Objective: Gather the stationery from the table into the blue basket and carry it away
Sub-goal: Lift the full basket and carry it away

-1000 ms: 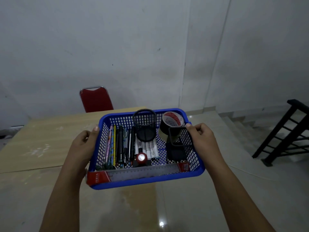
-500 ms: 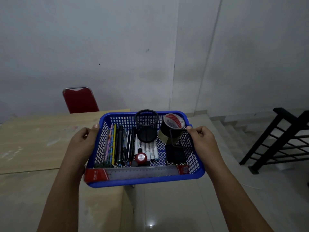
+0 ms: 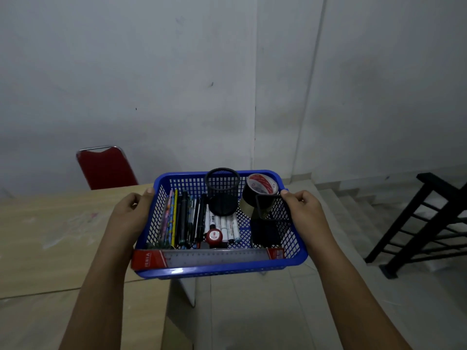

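Both hands — left hand (image 3: 131, 213), right hand (image 3: 307, 213) — grip the blue basket (image 3: 219, 269) by its side rims, lifted beside the table (image 3: 50, 238). Light, stiff plastic — loose contents likely slide if tipped.

pens (image 3: 185, 218) left in basket (image 3: 222, 270) | ruler (image 3: 214, 257) front | tape (image 3: 260, 188) back right | table (image 3: 50, 236) left
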